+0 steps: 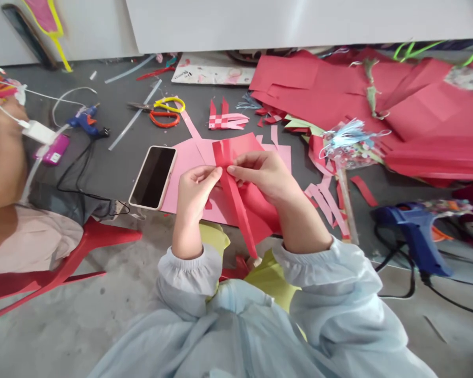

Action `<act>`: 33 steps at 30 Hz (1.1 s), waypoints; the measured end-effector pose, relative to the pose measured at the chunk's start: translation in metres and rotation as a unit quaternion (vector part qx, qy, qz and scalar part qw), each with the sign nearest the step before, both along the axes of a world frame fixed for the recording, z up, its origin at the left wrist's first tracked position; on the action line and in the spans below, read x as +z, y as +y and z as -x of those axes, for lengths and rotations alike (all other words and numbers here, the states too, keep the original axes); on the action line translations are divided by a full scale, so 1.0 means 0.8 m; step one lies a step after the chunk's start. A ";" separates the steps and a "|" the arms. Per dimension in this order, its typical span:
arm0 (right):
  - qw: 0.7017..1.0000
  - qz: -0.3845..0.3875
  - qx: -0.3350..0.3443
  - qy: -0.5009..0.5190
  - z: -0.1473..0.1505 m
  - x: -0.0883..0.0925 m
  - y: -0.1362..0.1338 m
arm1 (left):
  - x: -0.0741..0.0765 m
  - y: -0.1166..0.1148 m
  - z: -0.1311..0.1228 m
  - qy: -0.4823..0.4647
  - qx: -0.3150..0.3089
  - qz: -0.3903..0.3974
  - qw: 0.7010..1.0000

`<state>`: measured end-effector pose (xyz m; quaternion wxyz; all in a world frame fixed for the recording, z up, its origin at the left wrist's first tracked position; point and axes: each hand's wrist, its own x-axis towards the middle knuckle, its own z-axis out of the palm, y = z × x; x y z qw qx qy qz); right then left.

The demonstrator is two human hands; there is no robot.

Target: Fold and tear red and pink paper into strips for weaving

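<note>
My left hand (195, 191) and my right hand (266, 176) meet over a dark grey mat (114, 163), both pinching red paper strips (236, 202). The strips cross near my fingertips and one long strip hangs down toward my lap. Under them lies a pink paper sheet (189, 163) with a red sheet on top. A woven pink-and-red paper piece (225, 121) lies just beyond.
A phone (153, 176) lies left of my hands. Scissors (163, 111) with yellow and orange handles sit farther back. Blue glue guns rest at left (86, 121) and right (415, 233). A red paper pile (378, 100) fills the back right. Another person's arm (3, 152) is at left.
</note>
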<state>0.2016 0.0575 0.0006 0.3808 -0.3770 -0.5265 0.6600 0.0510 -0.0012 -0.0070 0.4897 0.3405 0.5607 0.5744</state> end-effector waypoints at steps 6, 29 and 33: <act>1.000 -0.024 0.000 -0.013 0.005 0.004 -0.004 | -0.003 -0.002 -0.002 0.029 0.036 -0.031 0.998; 1.000 -0.021 -0.019 -0.006 0.010 0.007 -0.006 | 0.001 -0.006 -0.006 0.047 0.052 -0.023 0.997; 1.000 -0.013 -0.020 0.009 0.011 0.005 -0.006 | -0.002 -0.006 -0.010 0.049 0.072 -0.026 0.996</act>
